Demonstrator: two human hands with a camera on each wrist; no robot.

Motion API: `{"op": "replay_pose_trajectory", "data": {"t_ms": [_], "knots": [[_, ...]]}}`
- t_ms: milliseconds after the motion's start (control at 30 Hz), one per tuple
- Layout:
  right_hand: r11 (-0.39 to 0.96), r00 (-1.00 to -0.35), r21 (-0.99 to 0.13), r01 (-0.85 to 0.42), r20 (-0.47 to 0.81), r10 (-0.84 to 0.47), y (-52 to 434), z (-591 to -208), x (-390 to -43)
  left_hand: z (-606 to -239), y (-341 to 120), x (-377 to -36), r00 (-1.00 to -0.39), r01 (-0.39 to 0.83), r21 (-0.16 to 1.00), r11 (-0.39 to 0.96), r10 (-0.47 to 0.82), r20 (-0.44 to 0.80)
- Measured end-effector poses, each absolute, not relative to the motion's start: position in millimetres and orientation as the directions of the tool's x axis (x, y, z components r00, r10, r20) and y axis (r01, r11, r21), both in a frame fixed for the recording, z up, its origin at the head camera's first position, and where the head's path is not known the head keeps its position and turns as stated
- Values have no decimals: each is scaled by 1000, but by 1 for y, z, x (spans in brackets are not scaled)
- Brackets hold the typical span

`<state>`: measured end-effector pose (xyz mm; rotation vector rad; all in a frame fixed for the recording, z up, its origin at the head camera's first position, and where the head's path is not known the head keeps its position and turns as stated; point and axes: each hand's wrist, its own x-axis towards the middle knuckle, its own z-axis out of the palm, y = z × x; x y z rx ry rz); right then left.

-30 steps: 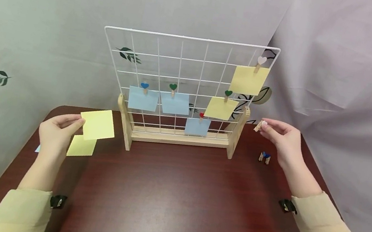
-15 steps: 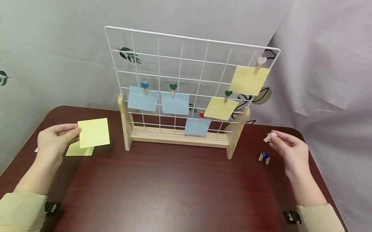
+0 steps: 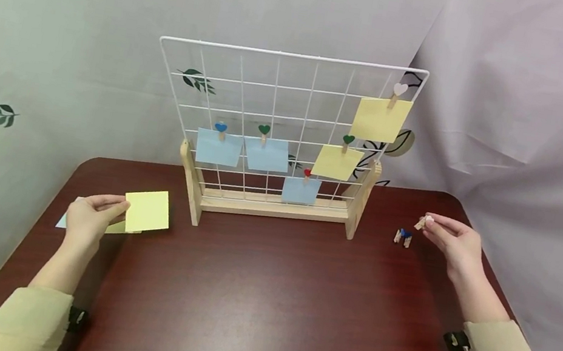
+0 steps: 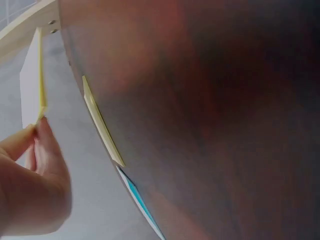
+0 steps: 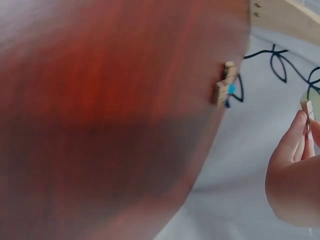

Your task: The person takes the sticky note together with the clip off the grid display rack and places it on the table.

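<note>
My left hand (image 3: 89,217) pinches a square yellow paper note (image 3: 147,211) by its edge, just above the dark red wooden surface (image 3: 262,295) and over another yellow note (image 4: 102,122) lying there. My right hand (image 3: 452,239) pinches a small wooden clothespin (image 3: 421,223) at the fingertips, just beside a blue-hearted wooden clothespin (image 3: 402,236) lying on the surface, right of the white wire grid board (image 3: 283,127).

left hand (image 4: 30,185) pinching yellow note (image 4: 41,75) (edge-on), table (image 4: 210,120)
</note>
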<state>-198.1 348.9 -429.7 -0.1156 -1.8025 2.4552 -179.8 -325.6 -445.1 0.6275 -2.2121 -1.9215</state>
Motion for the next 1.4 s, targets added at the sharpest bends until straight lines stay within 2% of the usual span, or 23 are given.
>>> {"op": "replay_pose_trajectory", "data": {"t_ms": [533,933,1167,1400], "knots": [[-217,-993,-975,39,-62,98,374,-456,-187,-454,-317,-190,-922,-255,901,352,-368,-118],[-183,-990,-978,98,-115,83,382,-462,-189,-461,-311,-198,-931,-271,864,424,-345,-123],[-68,-978,-980,186,-191,80,384,-464,-196,-463,-310,-200,-933,-280,823,495,-343,-111],[-10,-978,-981,192,-192,79,382,-467,-201,-463,-308,-204,-925,-299,785,542,-368,-99]]}}
